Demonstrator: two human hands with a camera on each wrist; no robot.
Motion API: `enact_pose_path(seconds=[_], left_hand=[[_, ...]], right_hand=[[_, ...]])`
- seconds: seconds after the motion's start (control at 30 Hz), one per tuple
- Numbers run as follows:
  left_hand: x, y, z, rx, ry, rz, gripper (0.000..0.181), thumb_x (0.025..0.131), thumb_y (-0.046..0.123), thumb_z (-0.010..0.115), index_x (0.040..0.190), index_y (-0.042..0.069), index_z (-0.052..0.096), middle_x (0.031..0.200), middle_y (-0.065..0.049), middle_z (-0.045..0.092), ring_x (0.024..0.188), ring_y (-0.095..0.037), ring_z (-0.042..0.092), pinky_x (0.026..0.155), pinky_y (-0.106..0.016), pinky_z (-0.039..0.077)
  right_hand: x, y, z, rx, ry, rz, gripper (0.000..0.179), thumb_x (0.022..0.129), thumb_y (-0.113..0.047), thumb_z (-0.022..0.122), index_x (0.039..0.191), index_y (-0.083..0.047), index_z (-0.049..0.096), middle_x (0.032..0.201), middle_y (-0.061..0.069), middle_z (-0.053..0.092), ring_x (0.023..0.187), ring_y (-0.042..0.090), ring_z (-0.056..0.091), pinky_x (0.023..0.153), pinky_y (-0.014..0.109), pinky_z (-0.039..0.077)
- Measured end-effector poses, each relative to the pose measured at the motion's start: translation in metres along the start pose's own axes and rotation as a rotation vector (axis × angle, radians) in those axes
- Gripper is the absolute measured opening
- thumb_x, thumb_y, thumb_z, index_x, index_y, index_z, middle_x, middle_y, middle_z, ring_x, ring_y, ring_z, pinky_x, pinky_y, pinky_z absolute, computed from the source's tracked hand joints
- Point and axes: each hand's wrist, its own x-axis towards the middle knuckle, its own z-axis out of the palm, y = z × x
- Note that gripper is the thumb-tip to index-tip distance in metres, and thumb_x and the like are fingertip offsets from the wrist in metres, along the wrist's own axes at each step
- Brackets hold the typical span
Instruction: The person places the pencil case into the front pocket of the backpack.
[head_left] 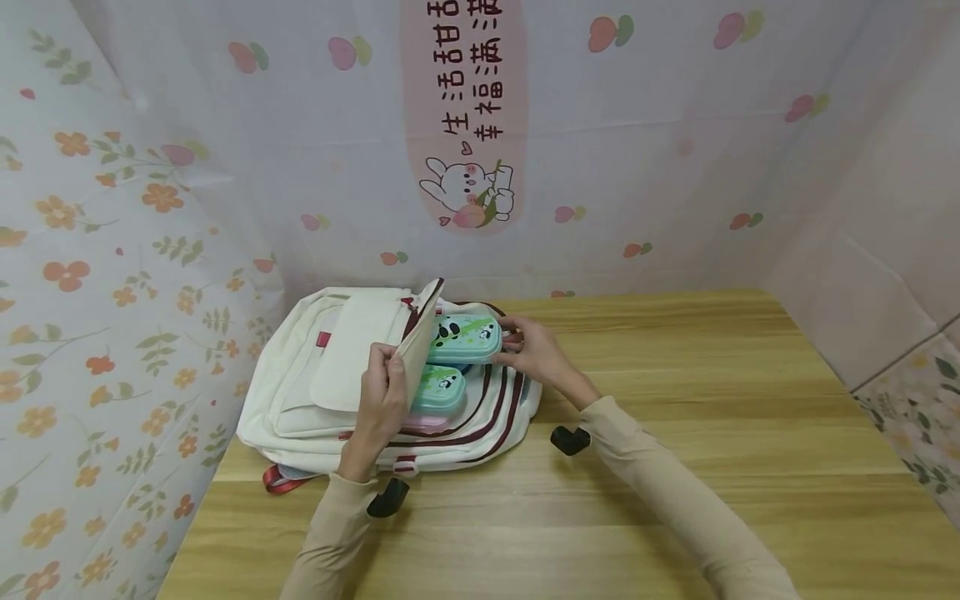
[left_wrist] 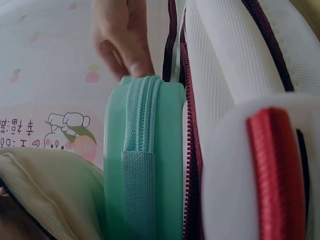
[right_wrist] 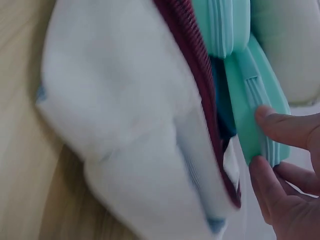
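Observation:
A white backpack (head_left: pixel 300 421) with dark red zips lies on the table. My left hand (head_left: pixel 384 396) grips the edge of its front panel (head_left: pixel 360 342) and holds it lifted, so the pocket gapes. Inside the opening sit two mint-green zipped cases with panda pictures, one behind the other. My right hand (head_left: pixel 536 354) pinches the right end of the far case (head_left: pixel 480 335), its thumb and fingers around the zipped side (right_wrist: pixel 257 92). The near case (head_left: pixel 441 390) sits partly under the panel, close to my left hand. Left parts of both cases are hidden by the panel.
Below the near case a pink item (head_left: pixel 426 423) shows in the pocket. A red strap (head_left: pixel 281 481) sticks out at the backpack's lower left. The wooden table (head_left: pixel 712 400) extends to the right, and a printed cloth (head_left: pixel 637 167) hangs behind it.

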Motion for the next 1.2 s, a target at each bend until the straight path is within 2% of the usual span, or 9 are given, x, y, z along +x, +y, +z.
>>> enact_pose_path(seconds=[0.1, 0.3, 0.4, 0.67, 0.8, 0.97, 1.07, 1.13, 1.2], left_hand=[[0.0, 0.006, 0.001, 0.004, -0.004, -0.01, 0.012, 0.1, -0.003, 0.037, 0.099, -0.009, 0.047, 0.065, -0.011, 0.049, 0.059, -0.009, 0.043, 0.055, -0.024, 0.038], [0.001, 0.039, -0.004, -0.004, -0.02, 0.034, 0.011, 0.098, -0.006, 0.037, 0.095, -0.01, 0.046, 0.064, -0.008, 0.045, 0.059, -0.004, 0.041, 0.054, -0.023, 0.036], [0.001, 0.043, -0.004, 0.001, -0.021, 0.048, 0.01, 0.097, -0.007, 0.037, 0.093, -0.01, 0.046, 0.064, -0.008, 0.045, 0.059, -0.004, 0.04, 0.053, -0.023, 0.036], [0.001, 0.008, 0.001, 0.006, -0.028, 0.022, 0.009, 0.099, -0.005, 0.039, 0.097, -0.01, 0.047, 0.066, -0.012, 0.051, 0.059, -0.006, 0.044, 0.054, -0.024, 0.04], [0.001, 0.003, 0.001, -0.004, -0.034, 0.038, 0.009, 0.101, -0.001, 0.041, 0.098, -0.006, 0.048, 0.066, -0.009, 0.05, 0.058, -0.007, 0.043, 0.054, -0.024, 0.039], [0.002, 0.002, 0.0, 0.027, -0.107, 0.054, 0.01, 0.102, 0.004, 0.042, 0.1, -0.003, 0.048, 0.068, -0.007, 0.051, 0.058, -0.008, 0.043, 0.052, -0.023, 0.038], [0.003, 0.003, -0.001, 0.07, -0.156, 0.087, 0.009, 0.102, 0.006, 0.045, 0.102, -0.002, 0.051, 0.072, -0.011, 0.056, 0.061, -0.011, 0.046, 0.052, -0.024, 0.039], [0.002, 0.004, -0.001, 0.091, -0.167, 0.131, 0.009, 0.101, 0.005, 0.05, 0.104, -0.002, 0.054, 0.085, -0.015, 0.067, 0.07, -0.016, 0.06, 0.06, -0.025, 0.052], [0.001, 0.003, 0.001, 0.094, -0.159, 0.201, 0.008, 0.098, 0.002, 0.056, 0.104, -0.003, 0.058, 0.101, -0.019, 0.072, 0.085, -0.024, 0.07, 0.074, -0.031, 0.061]], right_hand=[[0.004, -0.004, 0.005, 0.0, -0.009, -0.008, 0.063, 0.083, -0.006, 0.082, 0.138, 0.007, 0.054, 0.132, 0.025, 0.063, 0.112, 0.035, 0.068, 0.092, 0.041, 0.059], [0.011, -0.01, 0.013, -0.017, -0.013, -0.006, 0.063, 0.082, -0.006, 0.083, 0.136, 0.006, 0.055, 0.133, 0.023, 0.063, 0.111, 0.032, 0.07, 0.091, 0.037, 0.06], [0.014, -0.014, 0.017, -0.049, -0.011, -0.028, 0.061, 0.082, -0.008, 0.084, 0.135, 0.005, 0.057, 0.128, 0.021, 0.066, 0.108, 0.03, 0.07, 0.089, 0.036, 0.06], [0.018, -0.018, 0.029, -0.066, 0.003, -0.01, 0.06, 0.081, -0.01, 0.085, 0.134, 0.0, 0.058, 0.125, 0.018, 0.067, 0.108, 0.029, 0.07, 0.089, 0.036, 0.06], [0.018, -0.019, 0.032, -0.067, 0.023, -0.009, 0.062, 0.08, -0.011, 0.086, 0.135, -0.002, 0.058, 0.127, 0.017, 0.066, 0.108, 0.029, 0.07, 0.089, 0.037, 0.06], [0.015, -0.018, 0.029, -0.047, -0.01, -0.006, 0.063, 0.084, -0.014, 0.084, 0.139, -0.002, 0.056, 0.127, 0.018, 0.065, 0.109, 0.031, 0.07, 0.089, 0.037, 0.06], [0.011, -0.015, 0.023, -0.046, -0.031, -0.024, 0.059, 0.088, -0.013, 0.079, 0.14, 0.0, 0.055, 0.128, 0.022, 0.065, 0.112, 0.035, 0.068, 0.091, 0.04, 0.059], [0.007, -0.014, 0.017, -0.056, -0.029, -0.04, 0.055, 0.091, -0.011, 0.075, 0.14, 0.003, 0.054, 0.13, 0.025, 0.064, 0.114, 0.037, 0.067, 0.094, 0.044, 0.058], [0.003, -0.012, 0.008, -0.065, -0.013, -0.052, 0.051, 0.093, -0.007, 0.07, 0.138, 0.007, 0.054, 0.133, 0.027, 0.062, 0.116, 0.04, 0.065, 0.097, 0.047, 0.056]])
